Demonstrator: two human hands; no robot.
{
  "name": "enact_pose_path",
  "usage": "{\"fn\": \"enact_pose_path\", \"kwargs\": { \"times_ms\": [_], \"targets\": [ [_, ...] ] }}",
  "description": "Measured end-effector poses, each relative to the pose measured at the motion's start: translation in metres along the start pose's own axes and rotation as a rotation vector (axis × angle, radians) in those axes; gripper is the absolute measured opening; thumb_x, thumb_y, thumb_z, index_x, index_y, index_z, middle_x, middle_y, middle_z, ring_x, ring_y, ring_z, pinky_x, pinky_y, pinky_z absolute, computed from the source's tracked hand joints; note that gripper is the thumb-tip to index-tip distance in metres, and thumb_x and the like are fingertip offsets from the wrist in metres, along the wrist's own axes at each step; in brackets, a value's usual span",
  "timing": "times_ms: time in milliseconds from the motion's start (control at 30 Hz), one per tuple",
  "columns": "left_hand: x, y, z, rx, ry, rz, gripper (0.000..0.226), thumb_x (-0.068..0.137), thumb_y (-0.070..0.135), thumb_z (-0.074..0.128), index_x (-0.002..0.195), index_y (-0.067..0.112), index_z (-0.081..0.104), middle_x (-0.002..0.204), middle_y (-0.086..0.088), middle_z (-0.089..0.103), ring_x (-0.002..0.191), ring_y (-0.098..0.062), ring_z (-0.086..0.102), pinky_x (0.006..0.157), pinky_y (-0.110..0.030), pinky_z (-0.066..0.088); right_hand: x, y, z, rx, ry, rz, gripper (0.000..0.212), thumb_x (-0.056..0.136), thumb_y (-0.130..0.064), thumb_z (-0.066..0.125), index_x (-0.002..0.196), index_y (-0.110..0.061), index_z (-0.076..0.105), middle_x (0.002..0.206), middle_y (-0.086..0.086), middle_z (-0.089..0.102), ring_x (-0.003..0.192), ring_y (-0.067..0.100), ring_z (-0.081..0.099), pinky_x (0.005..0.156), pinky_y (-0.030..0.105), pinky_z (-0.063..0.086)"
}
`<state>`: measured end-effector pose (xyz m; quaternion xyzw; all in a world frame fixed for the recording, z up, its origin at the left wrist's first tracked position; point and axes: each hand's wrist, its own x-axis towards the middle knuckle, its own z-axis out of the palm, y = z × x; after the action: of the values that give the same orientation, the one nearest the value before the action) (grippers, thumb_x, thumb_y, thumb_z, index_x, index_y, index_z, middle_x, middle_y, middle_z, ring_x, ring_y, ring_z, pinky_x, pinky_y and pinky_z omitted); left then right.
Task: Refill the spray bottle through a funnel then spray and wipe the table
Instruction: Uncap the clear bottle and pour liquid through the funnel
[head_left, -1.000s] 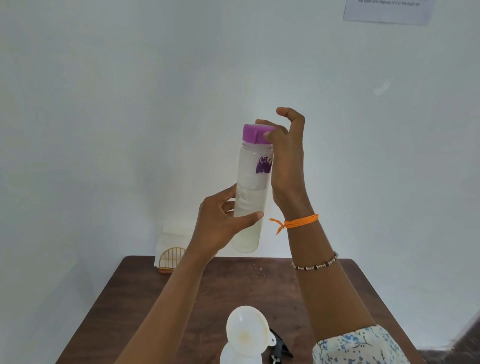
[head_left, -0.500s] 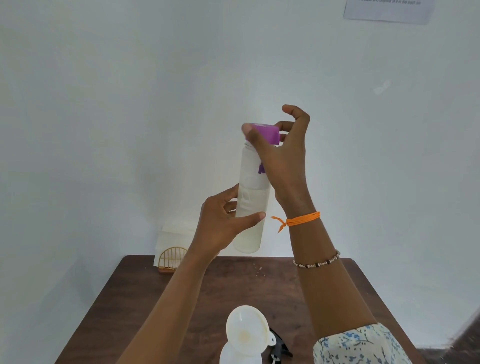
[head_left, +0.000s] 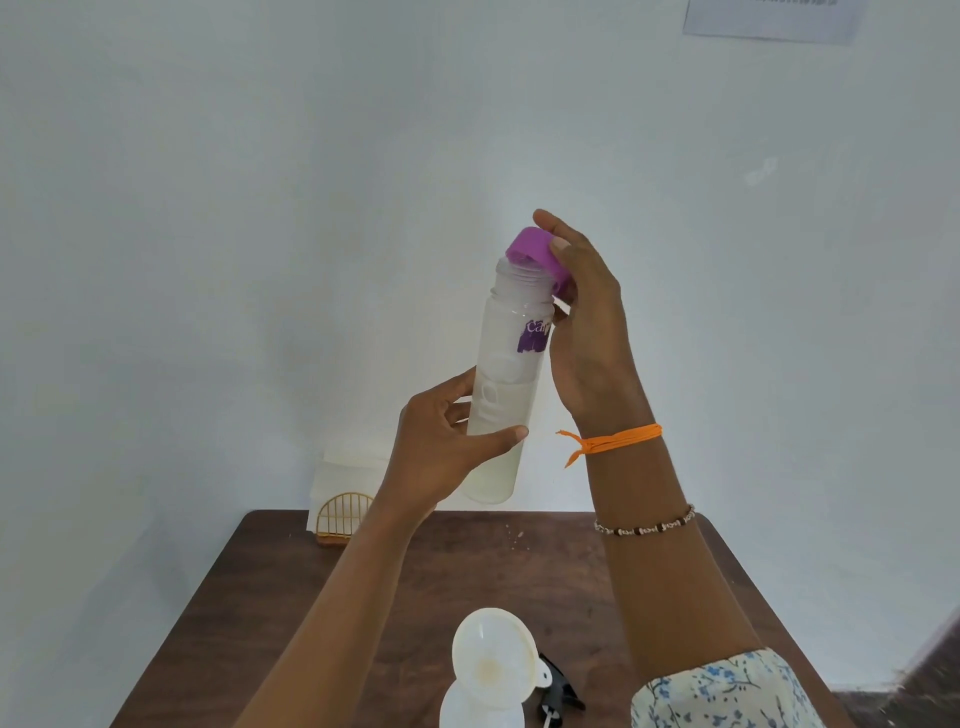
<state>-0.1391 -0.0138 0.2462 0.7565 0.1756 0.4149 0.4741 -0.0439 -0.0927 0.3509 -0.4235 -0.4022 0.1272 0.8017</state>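
I hold a tall frosted water bottle (head_left: 506, 374) upright above the far end of the brown table (head_left: 291, 597). My left hand (head_left: 447, 452) grips its lower half. My right hand (head_left: 587, 317) holds the purple cap (head_left: 535, 254), which sits tilted off the threaded neck. A white funnel (head_left: 491, 662) stands in the mouth of the white spray bottle (head_left: 480, 712) at the near edge of the table. The black spray head (head_left: 558, 686) lies beside it on the right.
A gold wire napkin holder with white napkins (head_left: 343, 499) stands at the table's far left corner against the white wall. A sheet of paper (head_left: 774, 18) hangs on the wall at the upper right. Small white specks lie on the table's far middle.
My right hand turned on the purple cap, and the cap now sits tilted and lifted off the bottle's threads. The left hand and bottle stayed in place.
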Motion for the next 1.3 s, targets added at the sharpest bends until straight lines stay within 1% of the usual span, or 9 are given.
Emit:
{"fn": "enact_pose_path", "kwargs": {
  "times_ms": [100,300,467,567,733,833,967,1167,1300],
  "targets": [
    [-0.001,-0.001,-0.001,-0.01,0.003,0.002,0.058,0.06,0.035,0.084,0.113,0.039,0.058,0.107,0.022,0.064,0.093,0.002,0.064,0.077,-0.015,0.054,-0.001,0.003,-0.007,0.204,-0.017,0.1,0.027,0.094,-0.017,0.042,0.111,-0.018,0.063,0.1,-0.005,0.066,0.092,0.01,0.057,0.083,0.022,0.045],
    [-0.006,-0.006,0.002,0.011,0.01,-0.01,0.058,0.061,0.035,0.084,0.11,0.043,0.053,0.105,0.026,0.059,0.09,0.006,0.061,0.068,-0.004,0.047,-0.008,0.016,-0.025,0.469,0.018,0.282,0.027,0.091,-0.018,0.044,0.109,-0.015,0.064,0.088,-0.001,0.071,0.082,0.016,0.059,0.074,0.024,0.049],
    [-0.012,-0.016,0.009,0.025,-0.007,-0.023,0.06,0.064,0.031,0.083,0.116,0.035,0.054,0.115,0.014,0.062,0.098,-0.007,0.062,0.079,-0.017,0.052,-0.023,0.035,-0.038,0.593,0.073,0.385,0.031,0.09,-0.018,0.041,0.113,-0.011,0.062,0.102,0.008,0.064,0.087,0.022,0.055,0.083,0.029,0.045],
    [-0.015,-0.023,0.011,0.027,-0.028,-0.039,0.062,0.064,0.03,0.083,0.117,0.034,0.053,0.114,0.017,0.061,0.098,-0.004,0.061,0.075,-0.014,0.049,-0.037,0.048,-0.051,0.66,0.115,0.426,0.034,0.091,-0.017,0.041,0.119,-0.009,0.058,0.114,0.013,0.058,0.095,0.027,0.054,0.095,0.033,0.042],
    [-0.023,-0.041,0.017,0.043,-0.065,-0.082,0.061,0.063,0.03,0.083,0.116,0.03,0.052,0.113,0.014,0.061,0.099,-0.008,0.061,0.077,-0.02,0.05,-0.071,0.071,-0.075,0.681,0.243,0.528,0.027,0.09,-0.016,0.044,0.112,-0.008,0.058,0.111,0.015,0.055,0.097,0.029,0.053,0.086,0.032,0.05],
    [-0.03,-0.052,0.023,0.058,-0.089,-0.107,0.06,0.062,0.03,0.083,0.113,0.03,0.052,0.107,0.019,0.06,0.098,-0.002,0.06,0.075,-0.016,0.048,-0.091,0.085,-0.087,0.614,0.301,0.594,0.028,0.089,-0.016,0.046,0.112,-0.007,0.06,0.106,0.015,0.053,0.092,0.028,0.056,0.084,0.032,0.052],
    [-0.039,-0.07,0.032,0.043,-0.122,-0.17,0.059,0.062,0.026,0.083,0.112,0.03,0.051,0.107,0.019,0.06,0.101,-0.006,0.06,0.079,-0.023,0.05,-0.118,0.11,-0.103,0.479,0.346,0.6,0.02,0.092,-0.012,0.047,0.106,-0.007,0.06,0.098,0.012,0.054,0.087,0.024,0.061,0.087,0.031,0.052],
    [-0.051,-0.091,0.035,0.031,-0.124,-0.244,0.059,0.061,0.021,0.084,0.111,0.024,0.053,0.111,0.007,0.062,0.102,-0.013,0.061,0.084,-0.033,0.053,-0.186,0.158,-0.135,0.017,0.43,0.645,0.015,0.089,0.001,0.051,0.103,-0.004,0.048,0.097,0.014,0.058,0.091,0.023,0.06,0.093,0.033,0.049],
    [-0.054,-0.1,0.033,0.033,-0.117,-0.282,0.06,0.061,0.024,0.084,0.112,0.025,0.052,0.109,0.01,0.061,0.101,-0.012,0.061,0.079,-0.027,0.052,-0.231,0.179,-0.162,-0.439,0.479,0.738,0.017,0.081,-0.004,0.065,0.09,-0.01,0.052,0.087,0.005,0.054,0.081,0.016,0.051,0.064,0.015,0.046]
  ]
}}
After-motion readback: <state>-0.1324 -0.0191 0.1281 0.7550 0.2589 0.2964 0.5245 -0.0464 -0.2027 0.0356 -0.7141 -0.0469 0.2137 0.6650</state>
